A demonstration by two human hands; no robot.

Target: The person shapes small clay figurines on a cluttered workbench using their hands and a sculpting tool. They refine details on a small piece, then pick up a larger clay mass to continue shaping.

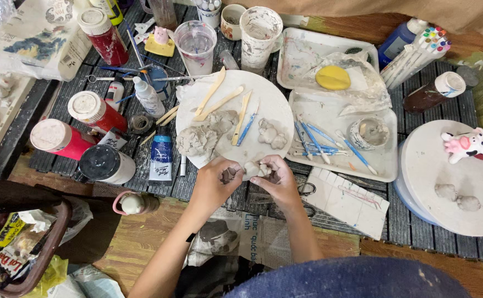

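I see a dark slatted table (429, 232) full of art stuff. My left hand (215, 185) pinches a small grey clay bit (230, 175). My right hand (277, 179) curls its fingers around a pale clay lump (254, 168), at the round white board's (274, 105) six o'clock edge. Paint bottles (95, 110) crowd nine o'clock, a tool tray (385, 160) sits at three o'clock, and open room is only near me.

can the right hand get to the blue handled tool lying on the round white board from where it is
Probably yes: the right hand sits at the round white board edge, and the blue-handled tool lies uncovered just beyond it. But it is holding a clay piece.
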